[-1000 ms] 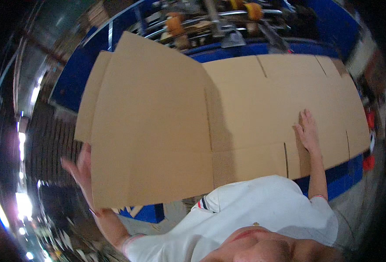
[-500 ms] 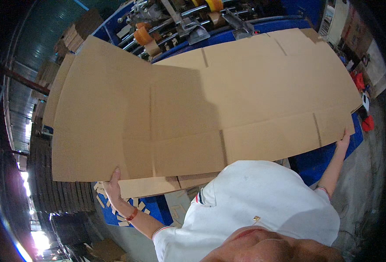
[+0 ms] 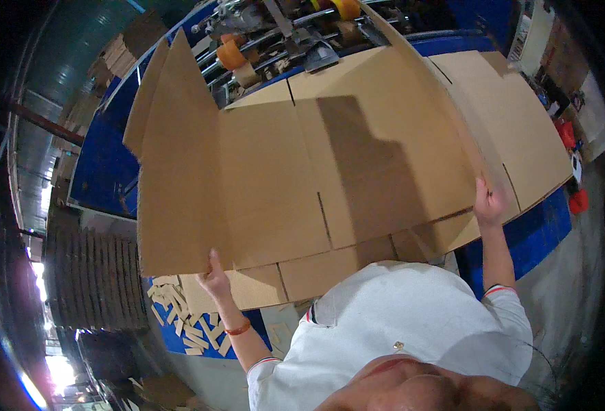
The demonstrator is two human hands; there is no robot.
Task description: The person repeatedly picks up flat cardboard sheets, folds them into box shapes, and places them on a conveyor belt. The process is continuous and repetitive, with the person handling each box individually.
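A large brown cardboard sheet (image 3: 268,198) with slots and crease lines lies before me, both end panels bent up. At the near edge of its left panel, my left hand (image 3: 215,277) grips with the thumb showing on top. My right hand (image 3: 490,203) holds the near edge of the raised right panel; its fingers are partly hidden and a little blurred. Another flat cardboard sheet (image 3: 535,130) is beneath, showing to the right and along the near side. A dark shadow falls across the middle of the sheet.
Beyond the cardboard stands a blue machine with metal shafts and orange rollers (image 3: 230,56). Small cardboard strips (image 3: 193,332) lie scattered on a blue surface at the lower left. Stacked cardboard (image 3: 97,267) stands at the left. A red object (image 3: 578,201) is at the far right.
The right end of the sheet has been lifted and folded inward, my right hand moving left with it. The left panel stands steeper, and my left hand has shifted right.
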